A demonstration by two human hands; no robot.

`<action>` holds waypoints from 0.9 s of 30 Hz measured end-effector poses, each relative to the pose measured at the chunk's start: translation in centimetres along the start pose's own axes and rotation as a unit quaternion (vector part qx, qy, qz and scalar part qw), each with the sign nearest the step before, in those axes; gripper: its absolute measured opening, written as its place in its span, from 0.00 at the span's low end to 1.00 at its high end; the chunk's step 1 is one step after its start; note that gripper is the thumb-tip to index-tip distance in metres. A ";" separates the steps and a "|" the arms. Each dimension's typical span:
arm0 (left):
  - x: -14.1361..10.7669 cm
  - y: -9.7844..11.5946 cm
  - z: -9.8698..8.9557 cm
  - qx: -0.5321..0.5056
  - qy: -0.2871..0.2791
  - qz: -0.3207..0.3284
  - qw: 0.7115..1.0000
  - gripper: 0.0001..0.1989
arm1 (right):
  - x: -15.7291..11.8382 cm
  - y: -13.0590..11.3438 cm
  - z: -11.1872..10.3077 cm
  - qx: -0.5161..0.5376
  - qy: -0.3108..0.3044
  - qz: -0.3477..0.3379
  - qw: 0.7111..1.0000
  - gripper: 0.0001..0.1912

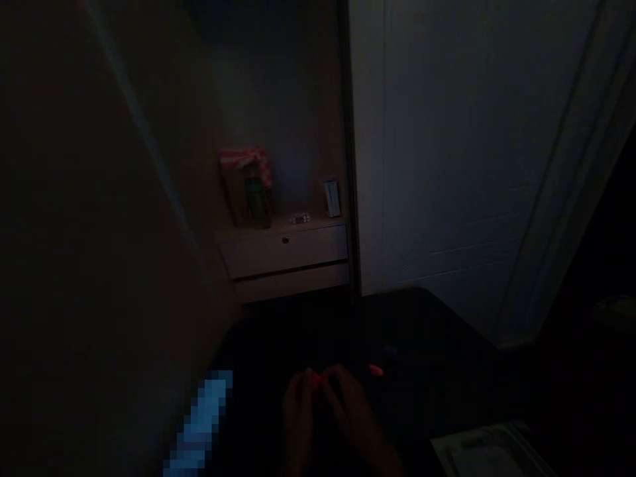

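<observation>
One left hand (pixel 297 414): reaches up from the bottom edge, wrist low, back of the hand raised, fingers curled and narrow, tips on the red piece.
Right hand (pixel 352 405): slants in from the lower right, knuckles bent, thumb and finger narrowed on the same piece, tips almost meeting the left's.
Pale flat thing (pixel 489 450): at the bottom edge, right of the right forearm; too dark to tell what it is.
Blue patch (pixel 203 424): lower left, pixelated, unreadable.
Red piece (pixel 317 380): held between both hands' fingertips, over the dark table (pixel 278 338); its shape is mostly hidden.
Step in hand: seemingly fingertip work on that piece, both hands sharing it.
Next move: from this pose it would call for a light, steady pinch, wrists quiet; the dimness makes fine placing harder.
Orange piece (pixel 376 370): on the table, beyond the right hand, apart from it.
Purple ball (pixel 390 354): just beyond the orange piece, faint.
Drawers (pixel 293 250): past the table, below a shelf bearing a green bottle (pixel 257 205), small items (pixel 300 218) and a white box (pixel 332 198).
</observation>
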State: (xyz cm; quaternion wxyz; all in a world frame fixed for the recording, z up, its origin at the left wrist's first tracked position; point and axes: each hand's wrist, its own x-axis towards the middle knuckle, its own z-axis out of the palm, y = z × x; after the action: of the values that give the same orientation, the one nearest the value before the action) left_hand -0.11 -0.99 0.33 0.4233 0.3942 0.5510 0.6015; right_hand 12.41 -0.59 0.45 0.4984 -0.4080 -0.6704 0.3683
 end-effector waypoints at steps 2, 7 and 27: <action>0.1 -0.3 -0.1 0.005 0.002 -0.003 1.000 0.31 | 0.0 0.2 0.0 0.001 0.001 -0.003 1.000 0.11; 0.1 -0.3 -0.1 0.010 0.010 0.007 1.000 0.31 | 0.0 0.2 -0.1 -0.002 0.002 -0.002 1.000 0.10; 0.2 -0.4 -0.3 -0.010 0.005 0.026 1.000 0.30 | 0.4 1.1 -0.2 0.051 0.027 0.026 0.998 0.12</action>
State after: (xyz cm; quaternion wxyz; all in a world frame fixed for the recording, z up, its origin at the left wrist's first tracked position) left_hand -0.37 -0.90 -0.11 0.4083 0.4010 0.5366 0.6200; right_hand 12.67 0.21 -0.32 0.5268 -0.4096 -0.6260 0.4035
